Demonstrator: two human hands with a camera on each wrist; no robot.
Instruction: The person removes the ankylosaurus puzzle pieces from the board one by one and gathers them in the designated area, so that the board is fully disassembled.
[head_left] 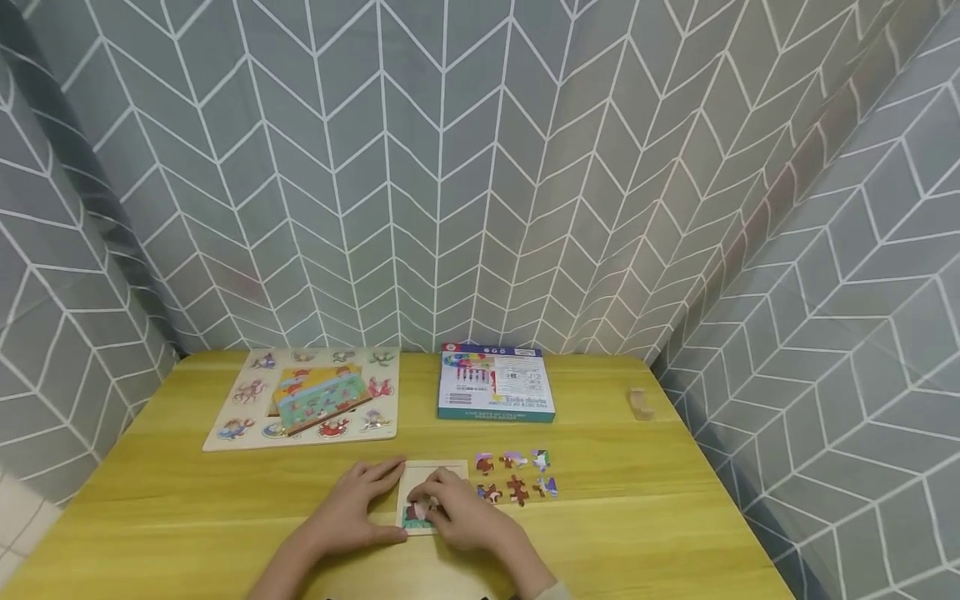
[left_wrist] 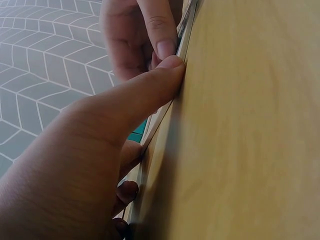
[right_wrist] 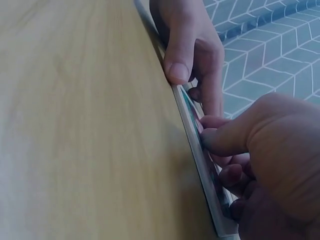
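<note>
The left hand, grip spread, only braces the jigsaw tray, so a rightward shove by the right hand, its grip unclear from here, could scatter the loose jigsaw pieces.

A grey curtain with white zigzag lines hangs behind a yellow wood-grain table. At the table's back left lies a pale board with sea-animal pictures; on it, a green picture panel overlaps an orange one. A printed box lies flat to their right, with a small wooden block farther right.
</note>
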